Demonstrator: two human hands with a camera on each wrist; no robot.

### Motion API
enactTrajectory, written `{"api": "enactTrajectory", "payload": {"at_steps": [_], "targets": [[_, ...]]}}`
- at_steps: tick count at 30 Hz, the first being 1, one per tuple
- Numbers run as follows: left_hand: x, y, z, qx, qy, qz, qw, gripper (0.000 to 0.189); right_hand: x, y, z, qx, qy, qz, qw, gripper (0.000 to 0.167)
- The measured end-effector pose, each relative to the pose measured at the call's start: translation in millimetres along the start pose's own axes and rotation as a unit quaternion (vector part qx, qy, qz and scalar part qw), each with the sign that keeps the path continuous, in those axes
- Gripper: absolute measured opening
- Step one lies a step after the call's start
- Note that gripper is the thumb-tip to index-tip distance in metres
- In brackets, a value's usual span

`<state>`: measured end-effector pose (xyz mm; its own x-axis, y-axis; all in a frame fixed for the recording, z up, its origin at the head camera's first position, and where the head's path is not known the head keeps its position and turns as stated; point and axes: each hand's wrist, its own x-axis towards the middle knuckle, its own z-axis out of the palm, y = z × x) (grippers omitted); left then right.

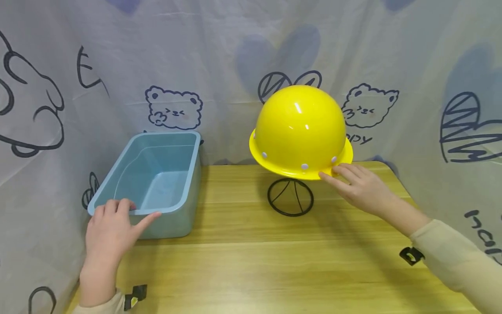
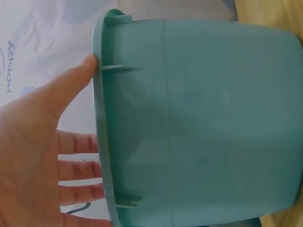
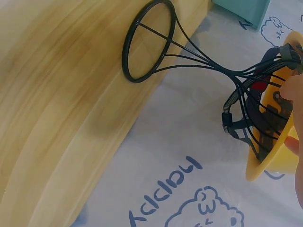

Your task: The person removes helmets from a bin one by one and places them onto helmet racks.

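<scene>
A yellow hard hat (image 1: 300, 126) sits over a black wire stand (image 1: 290, 213) on the right side of the table. My right hand (image 1: 362, 188) pinches its brim at the near right, fingers on top and thumb at the edge. Dark inner straps (image 3: 228, 120) show under the hard hat in the right wrist view, around the stand's wires. My left hand (image 1: 111, 229) rests on the near rim of a blue-green plastic bin (image 1: 184, 205), with the fingers reaching over it. Seen from the left wrist, the thumb touches the rim and the fingers look straight, fingertips partly hidden behind it.
The wooden table (image 1: 251, 270) carries the bin on the left and the stand on the right. Behind and on both sides hangs a pale curtain (image 1: 219, 56) printed with bears and hearts. The bin holds nothing that I can see.
</scene>
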<state>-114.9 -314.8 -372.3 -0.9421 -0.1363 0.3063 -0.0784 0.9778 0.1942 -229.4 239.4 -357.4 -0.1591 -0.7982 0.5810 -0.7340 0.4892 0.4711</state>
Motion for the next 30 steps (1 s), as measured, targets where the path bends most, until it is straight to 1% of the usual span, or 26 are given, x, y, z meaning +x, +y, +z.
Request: {"api": "enactTrajectory", "payload": {"at_steps": [4, 8, 17, 23, 27, 30], "targets": [[1.7, 0.6, -3.8, 0.005, -0.018, 0.000, 0.9998, 0.073, 1.8, 0, 1, 0.011, 0.014, 0.018, 0.9997, 0.037], [2.5, 0.7, -4.9, 0.006, -0.031, -0.005, 0.9995, 0.075, 4.2, 0, 4, 0.010, 0.022, 0.031, 0.9992, 0.036], [4.1, 0.3, -5.9, 0.019, -0.039, -0.001, 0.9990, 0.074, 2.7, -1, 10, -0.010, 0.023, 0.038, 0.9990, 0.036], [8.2, 0.0, -8.1, 0.027, -0.041, 0.005, 0.9988, 0.075, 1.4, -1, 14, -0.018, 0.040, 0.053, 0.9976, 0.032], [9.8, -0.7, -8.2, 0.025, -0.044, 0.002, 0.9987, 0.075, 2.2, -3, 15, -0.024, 0.049, 0.067, 0.9963, 0.029], [10.3, -1.1, -7.7, 0.023, -0.050, -0.003, 0.9985, 0.076, 2.6, -4, 15, -0.035, 0.050, 0.068, 0.9958, 0.028]]}}
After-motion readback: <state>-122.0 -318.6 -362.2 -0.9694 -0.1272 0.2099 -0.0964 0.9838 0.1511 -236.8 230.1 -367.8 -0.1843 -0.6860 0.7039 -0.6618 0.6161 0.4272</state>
